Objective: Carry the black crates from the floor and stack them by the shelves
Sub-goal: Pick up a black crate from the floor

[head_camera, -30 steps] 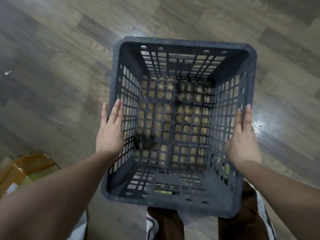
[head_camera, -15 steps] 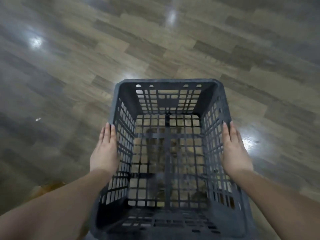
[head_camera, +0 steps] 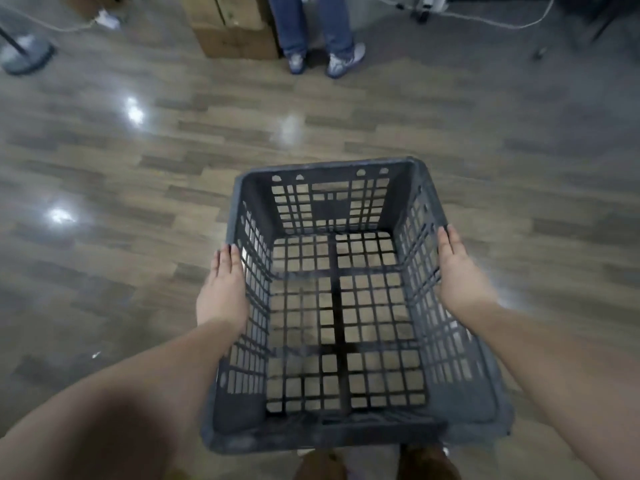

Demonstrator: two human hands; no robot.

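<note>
An empty black lattice crate (head_camera: 329, 168) hangs in the air in front of me, its open top facing up. My left hand (head_camera: 221, 292) presses flat against its left wall, fingers straight along the rim. My right hand (head_camera: 460, 275) presses flat against the right wall in the same way. The crate is carried between my two palms above the wooden floor. No shelves or other crates are in view.
Another person's legs in jeans and sneakers (head_camera: 325, 57) stand ahead at the top. Cardboard boxes (head_camera: 232, 32) sit beside them on the left. A round stand base (head_camera: 24, 57) is at the far left, and cables (head_camera: 485, 19) run across the floor at the top right.
The view has tilted up and forward: the crate sits lower in the frame, and the person's legs, boxes and stand have come into sight. Both hands keep the same hold.
</note>
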